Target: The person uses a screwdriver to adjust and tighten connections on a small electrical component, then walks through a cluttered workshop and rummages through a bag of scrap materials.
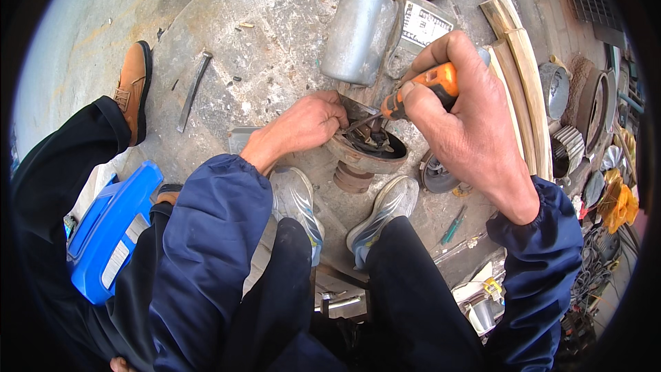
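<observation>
My right hand (475, 120) is wrapped round the orange and black handle of a screwdriver (439, 83). Its metal shaft slants down to the left, into a round, open metal motor part (385, 162). Dark inner pieces show within that rim, and a rusty grooved pulley (352, 178) sits below it, between my shoes. At the rim's upper left, my left hand (306, 124) is closed with its fingertips pinched beside a flat, dark metal piece (357, 107). What exactly those fingers grip is hidden.
A grey metal cylinder (358, 34) lies beyond the part. Curved wooden strips (527, 96) are at the right, a chisel-like bar (194, 91) at the left. A small green screwdriver (453, 226) lies near my right shoe. Another person's brown shoe (133, 89) and a blue plastic stool (113, 234) are at the left.
</observation>
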The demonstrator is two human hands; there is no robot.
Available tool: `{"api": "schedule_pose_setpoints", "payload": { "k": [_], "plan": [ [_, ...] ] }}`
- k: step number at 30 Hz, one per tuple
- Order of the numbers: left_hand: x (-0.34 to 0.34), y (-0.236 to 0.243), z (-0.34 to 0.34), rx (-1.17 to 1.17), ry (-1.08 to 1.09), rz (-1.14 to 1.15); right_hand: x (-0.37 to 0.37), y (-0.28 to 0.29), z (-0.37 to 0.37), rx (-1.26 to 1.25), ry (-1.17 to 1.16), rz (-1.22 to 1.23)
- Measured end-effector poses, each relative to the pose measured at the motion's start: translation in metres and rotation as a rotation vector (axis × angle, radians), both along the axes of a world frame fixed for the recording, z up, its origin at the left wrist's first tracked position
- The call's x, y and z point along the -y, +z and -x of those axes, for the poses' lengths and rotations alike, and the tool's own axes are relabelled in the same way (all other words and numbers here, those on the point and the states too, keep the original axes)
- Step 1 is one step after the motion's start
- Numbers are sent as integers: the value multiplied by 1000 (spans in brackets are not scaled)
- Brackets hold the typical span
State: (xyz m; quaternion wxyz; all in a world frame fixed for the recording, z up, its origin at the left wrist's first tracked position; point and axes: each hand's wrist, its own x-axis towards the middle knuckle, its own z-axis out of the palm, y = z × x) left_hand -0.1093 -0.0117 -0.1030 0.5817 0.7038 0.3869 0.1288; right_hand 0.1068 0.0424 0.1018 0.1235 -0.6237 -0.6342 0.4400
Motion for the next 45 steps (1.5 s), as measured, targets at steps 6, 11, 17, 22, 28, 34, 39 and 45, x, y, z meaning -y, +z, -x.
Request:
{"api": "schedule_pose_setpoints", "payload": {
  "k": [6,11,17,22,28,34,39,45],
  "plan": [
    [-2,3,-2,3,0,-11,0,1,0,-9,-31,26],
    [-1,3,0,-5,-2,-7,7,-7,-3,-47,-51,-78],
    [-4,6,2,-67,-53,71,18,0,-6,-23,-108,-30],
    [-3,8,1,-61,-41,76,28,-3,-13,-74,-254,24],
    [-1,10,2,-53,-25,34,32,-4,-19,-144,-297,25],
    [12,12,0,-97,158,163,31,-7,-19,-133,-274,6],
    [14,10,-2,-103,235,293,30,-8,-20,-105,-237,-30],
    [22,-10,-1,105,399,456,29,-6,-17,-109,-231,-24]
  ]
}}
